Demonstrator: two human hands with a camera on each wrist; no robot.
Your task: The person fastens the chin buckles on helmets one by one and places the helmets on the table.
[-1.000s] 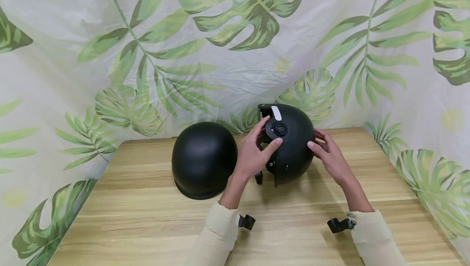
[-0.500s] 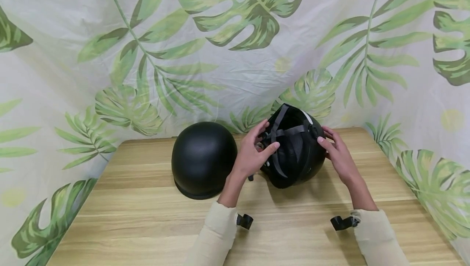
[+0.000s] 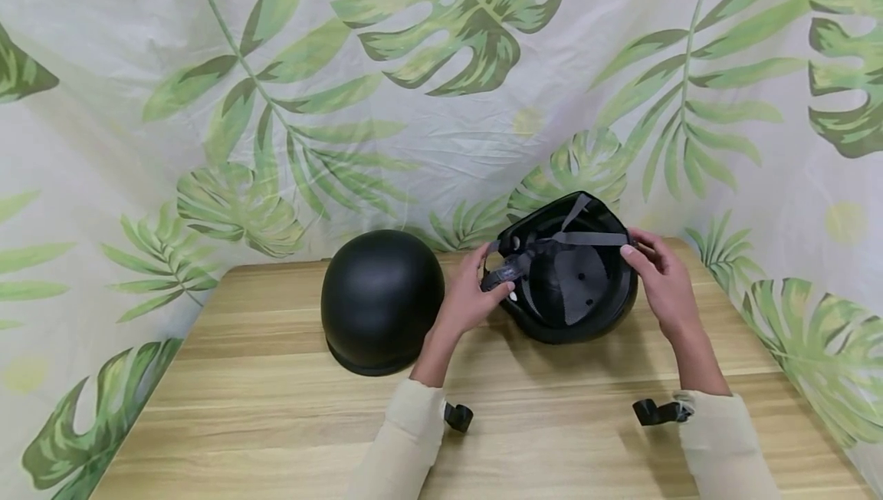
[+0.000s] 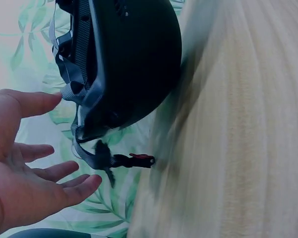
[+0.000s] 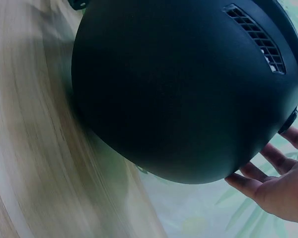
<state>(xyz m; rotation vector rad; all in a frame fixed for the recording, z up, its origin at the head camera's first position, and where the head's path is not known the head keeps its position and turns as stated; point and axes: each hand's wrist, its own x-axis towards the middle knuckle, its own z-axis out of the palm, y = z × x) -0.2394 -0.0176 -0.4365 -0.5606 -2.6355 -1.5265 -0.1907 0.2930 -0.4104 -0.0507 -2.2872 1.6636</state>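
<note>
From my end I have the tilted black helmet [image 3: 576,277] on the right half of the wooden surface [image 3: 276,423], its padded hollow facing the head camera; I cannot tell whether the shell touches the wood. The right grip [image 3: 661,277] — a person's bare hand — is clamped on that helmet's right rim, thumb on the near side and fingers behind, and my right wrist view puts fingertips against the outer shell, where I also see a mesh vent [image 5: 258,42]. The left grip [image 3: 467,297] is at the helmet's left edge, its thumb and fingers apart; the thumb tip comes right up to a strap [image 4: 75,91], though I can't be sure it touches. A buckle end [image 4: 136,160] with a bit of red hangs near those fingers. A grey band [image 3: 593,238] crosses the hollow toward the right thumb. Just left of the left grip, the plain black helmet [image 3: 382,300] sits crown up on the surface. Pale sleeves [image 3: 407,431] cover both forearms, and leaf-printed cloth [image 3: 441,124] hangs behind
</note>
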